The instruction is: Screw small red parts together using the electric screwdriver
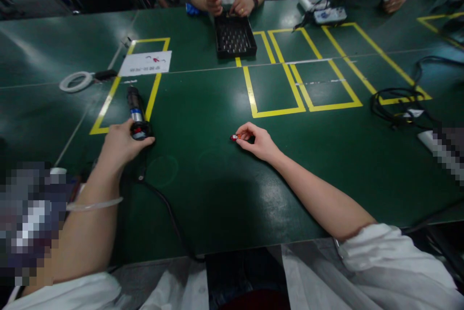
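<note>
Your white sleeves (pixel 391 254) are at the near edge of the green table (pixel 210 203). Your left hand (pixel 121 144) grips a dark cylindrical tool (pixel 135 107) by its near end; your right hand (pixel 259 141) pinches a small red part (pixel 234 138), well right of it.

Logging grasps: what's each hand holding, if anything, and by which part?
Left grip: dark tool, around its near end. Right grip: small red piece, pinched at its right end.
</note>
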`<state>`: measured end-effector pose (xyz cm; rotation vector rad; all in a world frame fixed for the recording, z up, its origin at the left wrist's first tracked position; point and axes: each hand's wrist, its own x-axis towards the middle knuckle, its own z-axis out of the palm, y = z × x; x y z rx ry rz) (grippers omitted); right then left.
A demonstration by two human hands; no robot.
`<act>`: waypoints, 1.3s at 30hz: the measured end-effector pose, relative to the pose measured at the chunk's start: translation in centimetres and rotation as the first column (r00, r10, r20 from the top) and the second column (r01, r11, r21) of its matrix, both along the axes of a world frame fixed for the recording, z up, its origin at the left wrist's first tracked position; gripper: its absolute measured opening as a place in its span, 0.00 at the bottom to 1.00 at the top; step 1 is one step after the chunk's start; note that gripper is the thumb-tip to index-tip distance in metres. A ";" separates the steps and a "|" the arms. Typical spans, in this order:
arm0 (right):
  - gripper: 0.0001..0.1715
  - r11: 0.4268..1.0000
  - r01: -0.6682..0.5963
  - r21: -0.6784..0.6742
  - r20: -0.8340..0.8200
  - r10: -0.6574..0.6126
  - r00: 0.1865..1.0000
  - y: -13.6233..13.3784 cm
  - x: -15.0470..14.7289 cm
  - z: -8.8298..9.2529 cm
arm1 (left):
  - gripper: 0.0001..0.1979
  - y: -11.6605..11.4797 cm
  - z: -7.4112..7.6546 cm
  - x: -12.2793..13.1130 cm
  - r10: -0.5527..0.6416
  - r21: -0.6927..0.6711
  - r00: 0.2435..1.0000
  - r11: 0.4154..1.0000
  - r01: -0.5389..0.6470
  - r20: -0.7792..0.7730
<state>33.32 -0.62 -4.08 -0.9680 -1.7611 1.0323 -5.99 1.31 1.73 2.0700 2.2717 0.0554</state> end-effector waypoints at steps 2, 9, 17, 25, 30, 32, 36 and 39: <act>0.08 1.000 0.021 0.008 0.012 -0.021 1.000 0.0 0.0 0.0 | 0.35 -0.6 -0.2 2.4 -0.035 0.027 0.999 0.999 0.035 0.001; 0.07 0.997 0.069 0.037 0.067 -0.071 0.995 0.0 0.1 -0.1 | 0.38 -2.0 -1.3 11.1 -0.171 0.120 0.980 0.980 0.158 0.105; 0.06 0.987 0.132 0.093 0.152 -0.145 0.978 0.2 0.2 -0.3 | 0.40 -3.2 -1.5 18.8 -0.338 0.110 0.921 0.940 0.322 0.194; 0.06 0.980 0.125 0.157 0.284 -0.166 0.944 0.2 0.4 -0.2 | 0.41 -4.1 -1.6 21.5 -0.390 0.123 0.886 0.921 0.370 0.251; 0.06 0.975 0.100 0.201 0.321 -0.162 0.933 0.3 0.6 -0.3 | 0.42 -4.2 -1.6 21.4 -0.378 0.108 0.893 0.926 0.363 0.242; 0.07 0.976 0.097 0.197 0.309 -0.155 0.938 0.2 0.6 -0.3 | 0.42 -4.2 -1.6 21.3 -0.382 0.112 0.894 0.924 0.365 0.235; 0.06 0.977 0.094 0.191 0.282 -0.146 0.948 0.0 0.5 -0.1 | 0.41 -4.1 -1.7 21.3 -0.393 0.127 0.894 0.919 0.374 0.214; 0.06 0.974 0.101 0.200 0.258 -0.152 0.954 -0.2 0.4 0.1 | 0.41 -4.2 -1.6 21.3 -0.392 0.129 0.896 0.919 0.372 0.207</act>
